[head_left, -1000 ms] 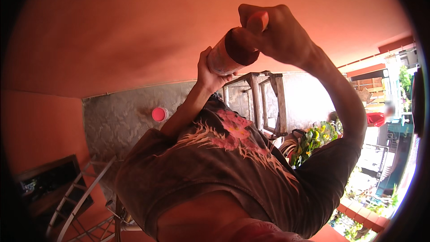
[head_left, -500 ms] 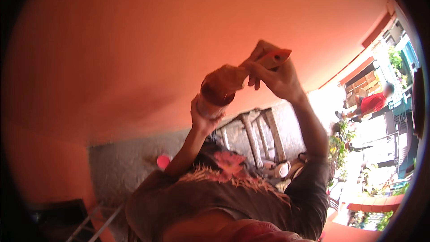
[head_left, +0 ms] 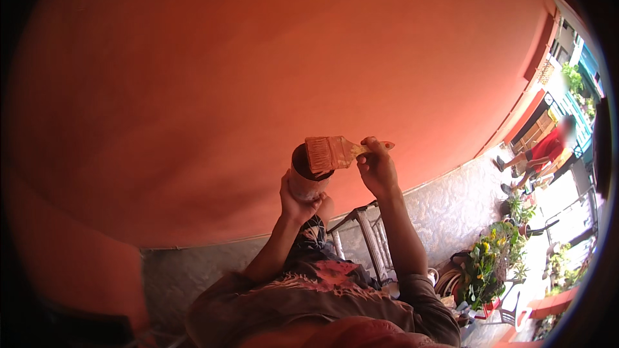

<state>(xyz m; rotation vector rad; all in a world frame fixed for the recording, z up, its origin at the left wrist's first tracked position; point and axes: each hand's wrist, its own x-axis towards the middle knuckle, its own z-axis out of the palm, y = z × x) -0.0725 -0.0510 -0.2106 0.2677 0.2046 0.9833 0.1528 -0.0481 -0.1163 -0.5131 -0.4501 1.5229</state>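
Observation:
My left hand point(head_left: 300, 205) is wrapped round a paint container point(head_left: 307, 187), its dark round mouth turned upward. In my right hand point(head_left: 379, 171) is a wide paintbrush point(head_left: 334, 153), gripped by its wooden handle. The brush lies roughly level, its orange-coated bristles at the container's rim and covering part of the opening. Whether the bristles touch the rim, I cannot tell. How much paint is inside is too dark to make out. An orange wall point(head_left: 271, 58) spreads in front of both hands.
A paint-marked ladder point(head_left: 369, 235) stands below my right forearm on the grey floor point(head_left: 193, 277). To the right are potted plants point(head_left: 493, 261) and a coiled hose point(head_left: 451, 280). Farther off, a person in a red shirt point(head_left: 548, 147) is bent forward.
Both hands sit lower in view, the right one much more so. The brush has gone from tilted to nearly level, bristles at the container's mouth. The red-shirted person has shifted posture.

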